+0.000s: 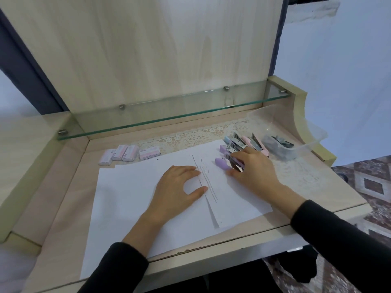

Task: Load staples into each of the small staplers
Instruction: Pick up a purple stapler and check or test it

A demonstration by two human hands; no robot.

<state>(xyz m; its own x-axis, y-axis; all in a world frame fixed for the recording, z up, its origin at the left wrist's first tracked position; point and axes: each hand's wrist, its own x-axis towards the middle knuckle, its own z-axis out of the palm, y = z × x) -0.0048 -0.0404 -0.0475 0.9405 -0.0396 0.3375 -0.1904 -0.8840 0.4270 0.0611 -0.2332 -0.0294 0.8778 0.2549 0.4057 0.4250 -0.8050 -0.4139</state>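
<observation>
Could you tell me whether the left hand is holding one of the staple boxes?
No, the left hand rests flat on the paper, apart from the staple boxes.

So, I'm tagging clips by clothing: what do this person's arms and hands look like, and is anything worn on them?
Both arms wear long, plain black sleeves: the left sleeve and the right sleeve each end above the wrist. The left hand and right hand are bare: no gloves, and no ring, watch or bracelet shows.
</observation>
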